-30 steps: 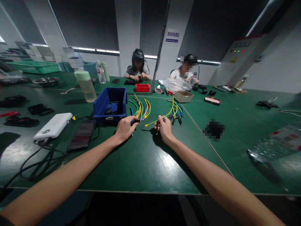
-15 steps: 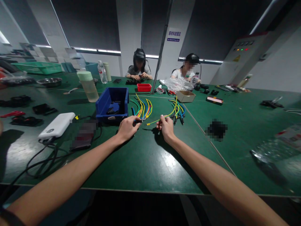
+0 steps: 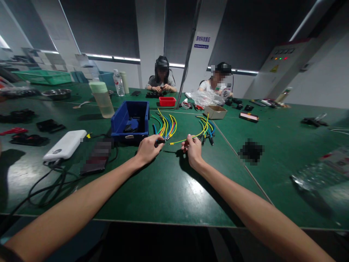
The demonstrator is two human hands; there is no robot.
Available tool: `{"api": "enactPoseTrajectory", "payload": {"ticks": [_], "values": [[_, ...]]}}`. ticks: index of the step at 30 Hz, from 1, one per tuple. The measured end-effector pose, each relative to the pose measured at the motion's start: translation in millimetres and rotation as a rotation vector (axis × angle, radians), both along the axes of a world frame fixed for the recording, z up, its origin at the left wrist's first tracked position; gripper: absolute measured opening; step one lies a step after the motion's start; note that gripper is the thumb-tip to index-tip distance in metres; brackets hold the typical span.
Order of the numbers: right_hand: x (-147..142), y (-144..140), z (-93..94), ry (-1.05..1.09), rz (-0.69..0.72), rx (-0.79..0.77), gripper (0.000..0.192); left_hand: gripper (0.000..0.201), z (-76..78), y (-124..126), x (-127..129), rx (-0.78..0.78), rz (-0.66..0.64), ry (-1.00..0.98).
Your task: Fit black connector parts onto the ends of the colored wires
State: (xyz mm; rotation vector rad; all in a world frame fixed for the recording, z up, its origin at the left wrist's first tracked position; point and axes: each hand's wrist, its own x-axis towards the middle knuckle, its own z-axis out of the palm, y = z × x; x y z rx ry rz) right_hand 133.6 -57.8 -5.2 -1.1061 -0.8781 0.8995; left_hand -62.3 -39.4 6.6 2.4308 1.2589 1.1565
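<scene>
Left hand (image 3: 148, 149) rests on the green worktop (image 3: 169, 189), its grip closed on the near end of a fanned bundle of coloured wires (image 3: 165, 128) that spreads away toward the far edge, just right of a blue bin (image 3: 130, 122). Right hand (image 3: 193, 150) pinches a single yellow wire (image 3: 191, 137) in a closed grip; its free tip points left toward the left hand, and the rest runs back to a second wire bundle (image 3: 206, 130).
</scene>
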Motion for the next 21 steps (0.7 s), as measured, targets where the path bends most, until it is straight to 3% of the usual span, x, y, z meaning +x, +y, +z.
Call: {"api": "enactPoseTrajectory", "payload": {"ticks": [21], "values": [[0.0,-0.4,0.6,-0.004,-0.027,0.012,0.031,0.012,0.9,-0.3,0.2,-0.009,-0.058,0.006]]}}
